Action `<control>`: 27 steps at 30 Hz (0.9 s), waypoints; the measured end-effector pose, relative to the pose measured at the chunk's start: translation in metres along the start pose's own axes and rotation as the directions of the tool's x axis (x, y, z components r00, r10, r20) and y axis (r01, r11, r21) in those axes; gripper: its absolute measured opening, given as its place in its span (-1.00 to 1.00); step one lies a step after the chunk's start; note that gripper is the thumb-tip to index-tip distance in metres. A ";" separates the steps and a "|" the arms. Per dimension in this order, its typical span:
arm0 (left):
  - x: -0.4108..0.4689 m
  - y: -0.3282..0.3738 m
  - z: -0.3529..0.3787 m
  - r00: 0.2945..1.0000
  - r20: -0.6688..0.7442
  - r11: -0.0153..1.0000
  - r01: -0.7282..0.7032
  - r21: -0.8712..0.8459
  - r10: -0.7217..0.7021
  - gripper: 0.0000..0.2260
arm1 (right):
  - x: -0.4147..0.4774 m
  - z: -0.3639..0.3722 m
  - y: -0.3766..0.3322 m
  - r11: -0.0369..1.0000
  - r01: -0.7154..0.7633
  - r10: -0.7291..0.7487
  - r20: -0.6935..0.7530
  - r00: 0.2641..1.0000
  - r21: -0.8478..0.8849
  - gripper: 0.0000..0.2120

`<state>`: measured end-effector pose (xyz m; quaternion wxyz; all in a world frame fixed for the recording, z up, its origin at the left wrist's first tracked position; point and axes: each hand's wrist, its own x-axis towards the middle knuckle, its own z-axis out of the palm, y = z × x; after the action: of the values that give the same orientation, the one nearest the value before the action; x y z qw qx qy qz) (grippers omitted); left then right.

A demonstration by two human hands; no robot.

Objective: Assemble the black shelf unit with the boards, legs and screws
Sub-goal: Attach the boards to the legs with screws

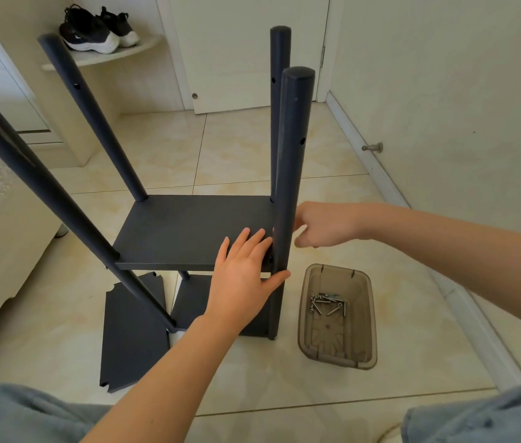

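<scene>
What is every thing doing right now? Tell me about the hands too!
shelf board, level, raised off the floor
near right leg, standing upright
loose board, lying flat on the floor
tub, open-topped, on the floor
screws, loose inside the tub
left hand, flat, pressing on the shelf board
right hand, fingers curled at the near right leg, grip unclear
door, closed

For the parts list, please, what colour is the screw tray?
The tray is smoky translucent brown, head view.

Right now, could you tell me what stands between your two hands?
The head view shows one upright black leg between the left hand and the right hand.
</scene>
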<state>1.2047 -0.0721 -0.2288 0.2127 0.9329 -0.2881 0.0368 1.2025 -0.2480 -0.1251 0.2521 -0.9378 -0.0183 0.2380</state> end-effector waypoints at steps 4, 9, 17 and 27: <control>-0.017 -0.007 0.001 0.985 -0.170 0.998 -0.045 -0.038 0.038 -0.60 | -0.022 0.010 -0.007 0.992 0.122 -0.121 -0.019 0.992 0.038 -0.60; -0.040 -0.002 -0.006 0.908 -0.354 0.955 0.132 -0.267 -0.224 -0.92 | -0.031 0.022 -0.004 0.984 0.149 -0.123 -0.222 0.967 0.103 -0.69; -0.025 0.006 0.010 0.687 0.549 -0.084 0.586 -0.806 -0.475 -0.64 | -0.036 0.032 -0.001 0.969 0.198 -0.145 -0.314 0.938 0.145 -0.66; -0.009 0.008 0.019 0.711 0.518 -0.175 0.501 -0.848 -0.476 -0.71 | -0.029 0.034 -0.002 0.968 0.185 -0.117 -0.340 0.933 0.172 -0.68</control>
<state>1.1916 -0.0811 -0.2443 0.7688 0.5675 0.1430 -0.2577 1.1618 -0.2353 -0.1377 0.3629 -0.9296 -0.0244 0.0595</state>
